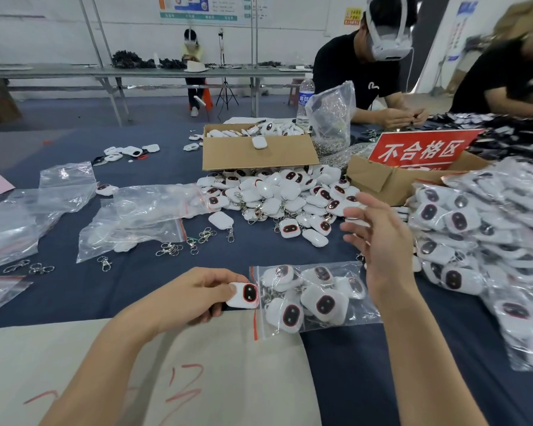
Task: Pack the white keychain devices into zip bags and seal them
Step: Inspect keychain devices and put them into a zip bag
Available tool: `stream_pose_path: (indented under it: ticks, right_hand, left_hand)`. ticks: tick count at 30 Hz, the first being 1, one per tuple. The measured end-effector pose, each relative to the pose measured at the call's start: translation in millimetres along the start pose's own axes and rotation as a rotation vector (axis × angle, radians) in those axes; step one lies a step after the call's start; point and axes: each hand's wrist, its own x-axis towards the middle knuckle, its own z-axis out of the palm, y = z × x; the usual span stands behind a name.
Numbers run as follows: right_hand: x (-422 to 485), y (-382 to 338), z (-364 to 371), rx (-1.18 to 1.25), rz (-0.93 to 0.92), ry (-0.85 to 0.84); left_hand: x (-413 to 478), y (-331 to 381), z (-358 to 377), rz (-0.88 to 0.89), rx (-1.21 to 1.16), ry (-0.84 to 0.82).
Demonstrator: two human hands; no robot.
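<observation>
The blue table (154, 284) is carrying a heap of devices (277, 195) at centre, a box (259, 155) sitting behind it. Empty bags (148, 207) and clips (170, 249) are lying at left, packed bags (490, 235) at right, and one filled bag (314, 298) is resting partly on a beige sheet (228, 364) at the bottom.

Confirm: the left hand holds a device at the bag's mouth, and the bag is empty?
No, the bag is not empty. The head view shows the left hand holding a device at the bag's mouth, but several devices already lie inside it.
</observation>
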Motion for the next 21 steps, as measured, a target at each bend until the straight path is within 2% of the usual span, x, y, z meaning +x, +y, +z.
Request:
stream_pose_path:
  ticks: [6, 9, 11, 14, 17, 21]
  right_hand:
    - [-18.3, 19.5, 13.7, -0.714, -0.073, -0.328]
    - [-33.2, 36.0, 26.6, -1.226, -0.256, -0.591]
    - [-41.1, 45.1, 32.9, -1.449, -0.37, -0.668]
    - [-42.5, 51.4, 33.1, -1.53, -0.434, -0.649]
    - [-44.2, 55.7, 31.8, -1.532, -0.482, -0.649]
    - [-46.4, 59.4, 28.8, -1.485, -0.545, -0.646]
  left_hand:
    - [-1.1, 1.4, 8.9, 0.031, 0.064, 0.066]
    - [-0.2, 3.2, 18.2, 0.068, 0.087, 0.176]
    - [-0.4, 4.2, 23.5, 0.057, 0.068, 0.255]
    - [-3.8, 7.2, 26.5, -0.008, -0.068, 0.312]
    - [-6.5, 12.8, 33.2, -0.057, -0.308, 0.234]
    - [-7.8, 18.5, 46.9, -0.062, -0.351, 0.24]
